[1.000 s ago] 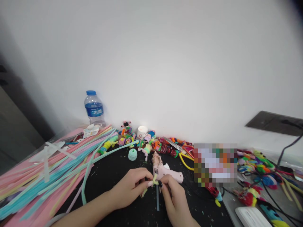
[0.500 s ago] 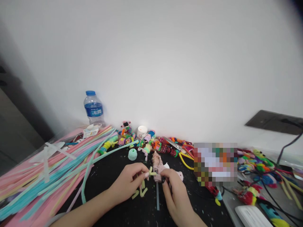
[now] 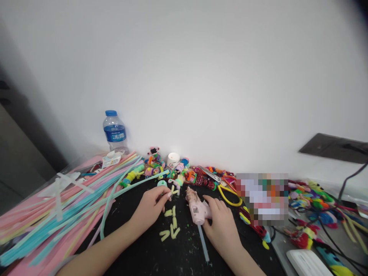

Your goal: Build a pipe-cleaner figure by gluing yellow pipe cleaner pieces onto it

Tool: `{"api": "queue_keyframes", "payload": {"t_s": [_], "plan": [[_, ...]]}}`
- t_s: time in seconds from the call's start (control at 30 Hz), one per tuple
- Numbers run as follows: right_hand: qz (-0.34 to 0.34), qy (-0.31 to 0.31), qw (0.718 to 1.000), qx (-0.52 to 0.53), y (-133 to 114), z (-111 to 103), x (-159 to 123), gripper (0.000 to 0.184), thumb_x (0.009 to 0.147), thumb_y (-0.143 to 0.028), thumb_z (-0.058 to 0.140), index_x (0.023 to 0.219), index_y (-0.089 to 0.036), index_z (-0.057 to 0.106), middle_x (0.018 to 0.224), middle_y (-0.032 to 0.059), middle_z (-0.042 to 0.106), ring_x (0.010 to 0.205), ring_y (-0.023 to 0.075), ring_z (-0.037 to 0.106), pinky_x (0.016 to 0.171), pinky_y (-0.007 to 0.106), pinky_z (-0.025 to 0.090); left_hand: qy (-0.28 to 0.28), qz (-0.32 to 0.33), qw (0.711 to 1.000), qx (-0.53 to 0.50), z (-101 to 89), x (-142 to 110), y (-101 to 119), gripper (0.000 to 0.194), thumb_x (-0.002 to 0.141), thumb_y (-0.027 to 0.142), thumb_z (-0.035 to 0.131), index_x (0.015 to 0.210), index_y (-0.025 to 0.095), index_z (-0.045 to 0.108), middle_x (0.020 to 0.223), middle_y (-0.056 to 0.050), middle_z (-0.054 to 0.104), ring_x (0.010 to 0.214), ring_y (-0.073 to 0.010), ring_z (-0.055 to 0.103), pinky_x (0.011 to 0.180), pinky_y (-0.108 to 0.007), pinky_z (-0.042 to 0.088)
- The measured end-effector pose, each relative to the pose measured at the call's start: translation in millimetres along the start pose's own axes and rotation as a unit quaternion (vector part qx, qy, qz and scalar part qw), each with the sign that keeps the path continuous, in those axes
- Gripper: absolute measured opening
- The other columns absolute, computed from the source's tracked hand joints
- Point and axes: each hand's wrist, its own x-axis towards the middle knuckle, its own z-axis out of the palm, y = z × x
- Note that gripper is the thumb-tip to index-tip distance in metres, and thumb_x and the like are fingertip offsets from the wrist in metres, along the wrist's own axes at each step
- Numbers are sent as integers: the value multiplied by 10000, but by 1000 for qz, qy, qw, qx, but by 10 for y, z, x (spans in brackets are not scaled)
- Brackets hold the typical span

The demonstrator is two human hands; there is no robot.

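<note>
My left hand pinches a short pale-yellow pipe-cleaner piece near a mint-green round cap. Several more yellow pieces lie on the black mat just right of that hand. My right hand rests against a pink glue gun and grips its handle. A clear glue stick sticks out of the gun's back toward me.
A pile of long pastel pipe cleaners covers the left side. A water bottle, a white cup, scissors and colourful pipe-cleaner figures line the wall. Cables and a white device lie at right.
Both hands have parted. The left moved up toward the green cap with one yellow piece, and other yellow pieces now lie on the mat. The right hand took hold of the glue gun.
</note>
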Motion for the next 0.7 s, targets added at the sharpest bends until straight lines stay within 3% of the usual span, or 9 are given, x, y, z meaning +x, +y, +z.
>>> {"api": "queue_keyframes", "payload": {"t_s": [0.17, 0.27, 0.4, 0.7], "plan": [[-7, -4, 983, 181, 22, -14, 38, 173, 766, -182, 516, 913, -198, 607, 818, 34, 608, 725, 183, 564, 653, 261, 431, 6, 34, 997, 67, -7, -2, -8, 205, 880, 245, 397, 778, 172, 559, 665, 18, 536, 531, -113, 502, 555, -213, 388], [-7, -13, 967, 254, 15, -1, 56, 46, 756, -190, 537, 757, -178, 581, 669, -3, 575, 590, 141, 534, 555, 217, 406, -1, 56, 995, 85, -6, -11, -1, 200, 884, 233, 394, 800, 176, 566, 738, -1, 575, 573, -120, 522, 577, -215, 394], [-17, -20, 965, 261, 6, 5, 54, 106, 738, -193, 551, 639, -174, 516, 583, -26, 514, 531, 121, 488, 511, 209, 367, -12, 68, 994, 89, -1, -25, 14, 202, 885, 211, 388, 813, 179, 574, 777, -13, 596, 608, -127, 537, 589, -212, 405], [-9, -45, 964, 261, -45, -40, 42, 54, 725, -200, 570, 681, -169, 561, 601, -20, 558, 544, 121, 508, 523, 203, 374, -33, 69, 995, 70, 14, -36, 34, 216, 891, 224, 387, 822, 181, 587, 757, -11, 594, 620, -127, 548, 587, -204, 419]]}}
